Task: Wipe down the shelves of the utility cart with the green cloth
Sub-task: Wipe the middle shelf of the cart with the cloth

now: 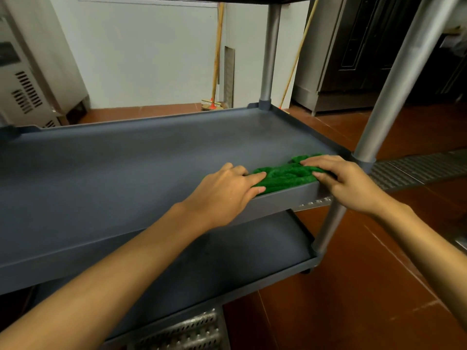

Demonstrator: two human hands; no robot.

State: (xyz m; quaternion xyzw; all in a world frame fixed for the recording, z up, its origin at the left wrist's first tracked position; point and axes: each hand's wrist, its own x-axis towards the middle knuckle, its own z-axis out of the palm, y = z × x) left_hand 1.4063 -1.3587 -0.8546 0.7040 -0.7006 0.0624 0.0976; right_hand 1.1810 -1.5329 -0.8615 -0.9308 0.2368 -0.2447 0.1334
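The green cloth (285,176) lies bunched in the near right corner of the middle shelf (131,162) of the dark grey utility cart. My left hand (227,190) rests on the shelf's front rim, its fingertips pressing the cloth's left end. My right hand (341,180) reaches over the corner by the metal post (389,92), fingers curled on the cloth's right end. The bottom shelf (227,261) shows below, partly hidden by my left forearm.
Red tiled floor (353,286) surrounds the cart. A metal floor drain grate (417,170) runs at the right. Brooms (214,72) lean on the white back wall. A grey vented appliance (22,92) stands at the left, dark cabinets at the far right.
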